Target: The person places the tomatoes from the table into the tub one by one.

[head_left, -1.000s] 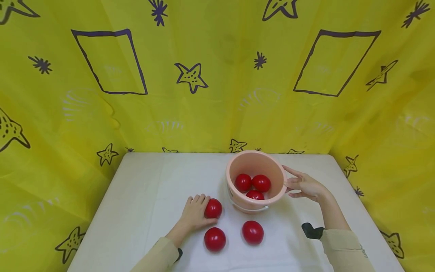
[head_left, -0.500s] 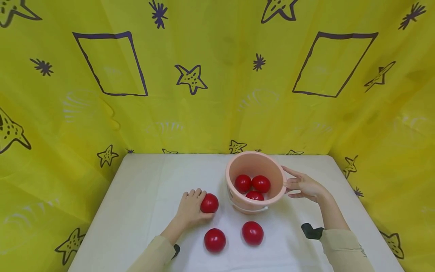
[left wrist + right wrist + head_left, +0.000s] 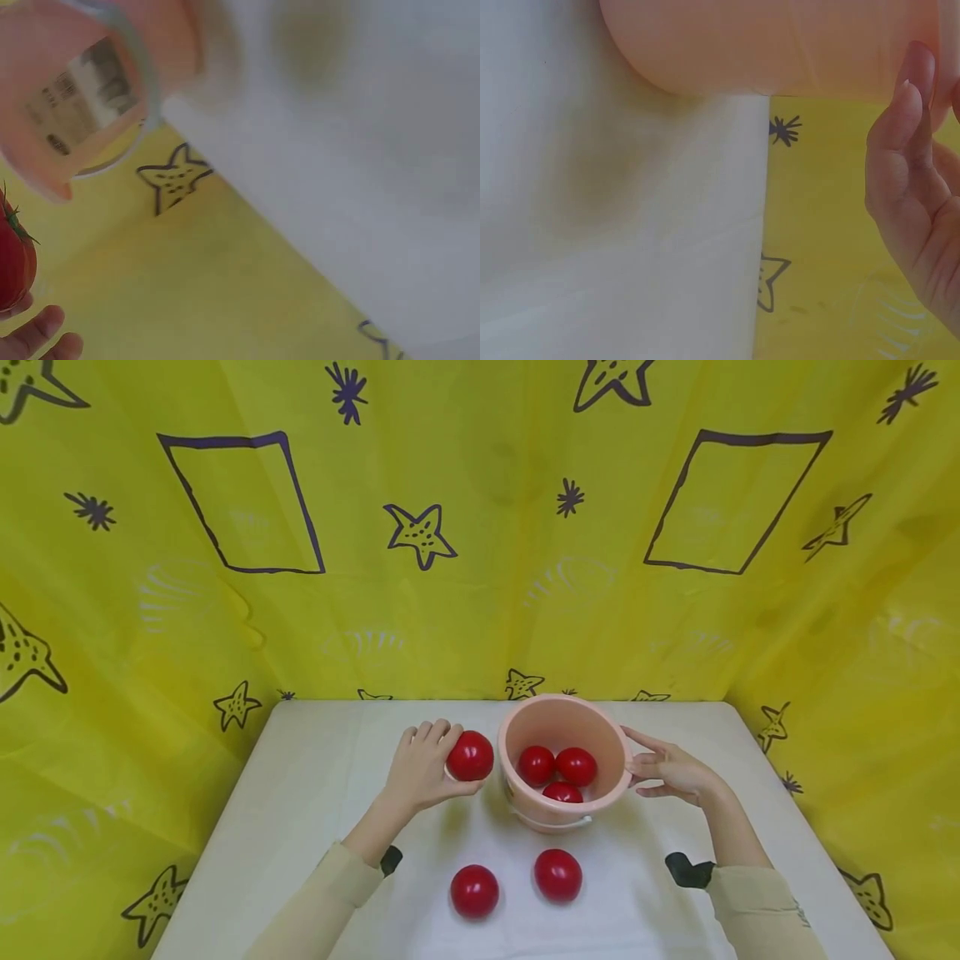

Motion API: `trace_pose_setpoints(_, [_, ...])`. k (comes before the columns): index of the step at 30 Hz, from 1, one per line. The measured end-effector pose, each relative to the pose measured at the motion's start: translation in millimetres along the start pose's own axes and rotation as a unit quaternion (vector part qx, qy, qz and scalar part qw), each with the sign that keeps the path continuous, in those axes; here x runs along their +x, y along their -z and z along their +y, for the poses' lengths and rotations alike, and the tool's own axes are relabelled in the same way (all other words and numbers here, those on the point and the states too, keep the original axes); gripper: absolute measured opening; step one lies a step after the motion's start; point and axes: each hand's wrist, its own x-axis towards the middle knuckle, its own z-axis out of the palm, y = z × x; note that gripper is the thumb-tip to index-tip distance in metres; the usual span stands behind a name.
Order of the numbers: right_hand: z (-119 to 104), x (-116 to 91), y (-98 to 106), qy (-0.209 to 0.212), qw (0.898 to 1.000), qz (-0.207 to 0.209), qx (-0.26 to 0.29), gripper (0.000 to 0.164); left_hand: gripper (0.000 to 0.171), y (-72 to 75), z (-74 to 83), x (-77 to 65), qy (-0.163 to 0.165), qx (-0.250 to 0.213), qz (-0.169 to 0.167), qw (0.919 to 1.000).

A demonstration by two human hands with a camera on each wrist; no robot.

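Observation:
My left hand grips a red tomato in the air just left of the pink bucket. The left wrist view shows the tomato's green stalk end and several fingertips beneath it. My right hand touches the bucket's right side at the rim, its fingers spread and fairly straight; the right wrist view has fingertips against it just under the rim. Inside the bucket lie three red tomatoes, the nearest partly hidden by the rim. Two more, a left tomato and a right tomato, rest in front.
A white cloth covers the table. Behind and at both sides hangs a yellow curtain with starfish drawings. The bucket's pale handle hangs down its front, and a label shows on its wall.
My left hand has drawn the tomato slightly left, then lifted it off the table, up beside the bucket's rim. My right hand and the bucket have hardly moved.

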Motion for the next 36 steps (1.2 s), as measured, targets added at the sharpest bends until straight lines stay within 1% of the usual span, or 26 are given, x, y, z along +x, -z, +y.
trace_pose_setpoints(3, [-0.7,-0.2,-0.1,0.0,1.0,0.001,-0.002,0.077,0.071,6.8,7.6,13.9,-0.012,0.001,0.007,0.9999])
trace_pose_setpoints(7, [-1.3,-0.4,-0.5,-0.002,1.0,0.003,-0.002,0.075,0.073,7.6,19.7,32.5,-0.027,0.002,-0.009,0.9996])
trace_pose_setpoints(13, [-0.2,0.3,-0.2,-0.002,1.0,0.001,-0.002,0.075,0.076,-4.9,37.0,59.3,-0.031,0.012,-0.05,0.9982])
trace_pose_setpoints(18, [1.1,0.9,0.7,0.0,1.0,-0.002,0.0,0.076,0.08,-16.5,56.5,76.5,-0.043,0.024,-0.094,0.9943])
trace_pose_setpoints(20, [1.5,0.9,1.2,0.001,1.0,-0.003,0.002,0.077,0.081,-21.5,65.4,81.1,-0.053,0.026,-0.11,0.9922])
trace_pose_setpoints(23, [2.1,1.0,1.8,0.0,1.0,-0.004,0.005,0.077,0.08,-30.1,78.1,85.4,-0.074,0.036,-0.126,0.9885])
trace_pose_setpoints(27, [1.9,0.4,1.8,-0.001,1.0,-0.005,0.01,0.078,0.08,-40.6,93.3,88.1,-0.104,0.045,-0.157,0.9811])
trace_pose_setpoints(29, [1.4,-0.2,1.6,0.0,1.0,-0.006,0.011,0.078,0.082,-43.6,100.6,89.4,-0.11,0.038,-0.182,0.9764])
trace_pose_setpoints(33, [0.0,-0.3,0.6,-0.002,1.0,-0.003,0.011,0.078,0.085,-47.8,112.5,92.0,-0.119,0.042,-0.226,0.9658])
trace_pose_setpoints(36, [0.1,0.1,0.5,-0.002,1.0,-0.003,0.007,0.079,0.085,-53.2,119.7,93.5,-0.126,0.073,-0.253,0.9565])
